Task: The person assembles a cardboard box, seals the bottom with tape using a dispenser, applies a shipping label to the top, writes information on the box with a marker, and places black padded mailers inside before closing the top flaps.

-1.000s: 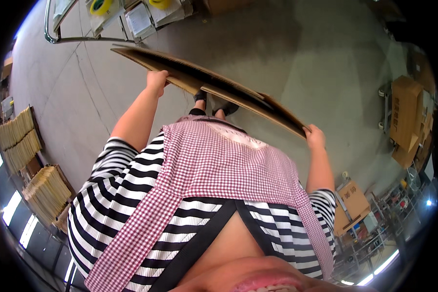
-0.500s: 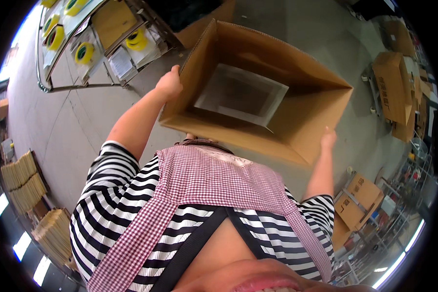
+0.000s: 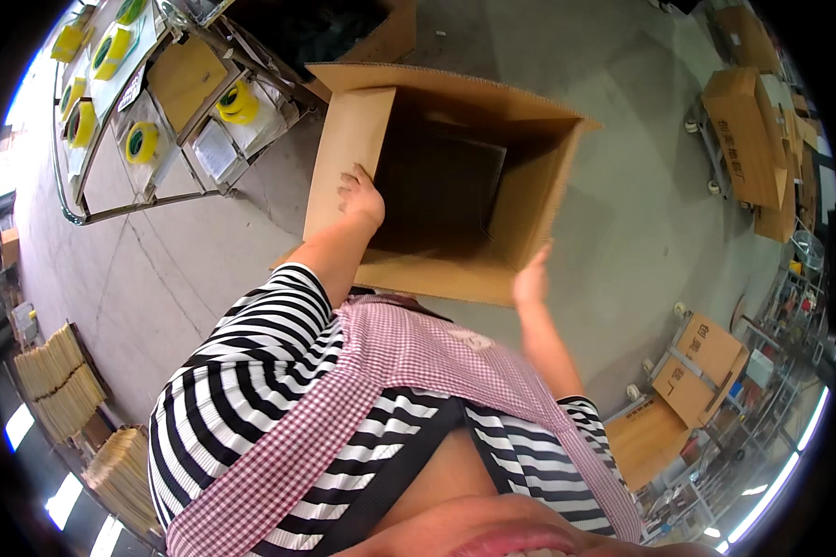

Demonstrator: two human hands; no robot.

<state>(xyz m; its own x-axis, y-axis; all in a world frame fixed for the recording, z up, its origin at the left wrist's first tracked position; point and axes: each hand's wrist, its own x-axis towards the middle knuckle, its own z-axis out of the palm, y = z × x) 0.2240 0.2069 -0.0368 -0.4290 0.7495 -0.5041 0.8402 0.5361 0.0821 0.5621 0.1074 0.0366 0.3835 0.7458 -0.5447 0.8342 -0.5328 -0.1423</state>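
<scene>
A large open brown cardboard box (image 3: 446, 269) is in front of my apron, its opening facing me. My left hand (image 3: 359, 198) lies with fingers spread on the pale left-hand panel (image 3: 355, 125) of the box. At the near right corner, my right hand (image 3: 531, 278) is against the outer side, with its fingertips up along the cardboard; its grip is partly hidden and slightly blurred. The far panel (image 3: 464, 85) stretches across the top of the box. Deep inside is a dark grey rectangle (image 3: 446, 176); whether the bottom is closed I cannot tell.
A metal-framed rack (image 3: 121, 206) with several yellow tape rolls (image 3: 141, 142) stands at the far left. Another open box (image 3: 390, 32) sits behind mine. Cartons on wheeled carts (image 3: 743, 139) line the right, and stacked flat cardboard (image 3: 60, 381) is at the lower left.
The box has turned and moved slightly left. My left hand has gone from its outer left edge onto the left panel. My right hand has moved left along with the box.
</scene>
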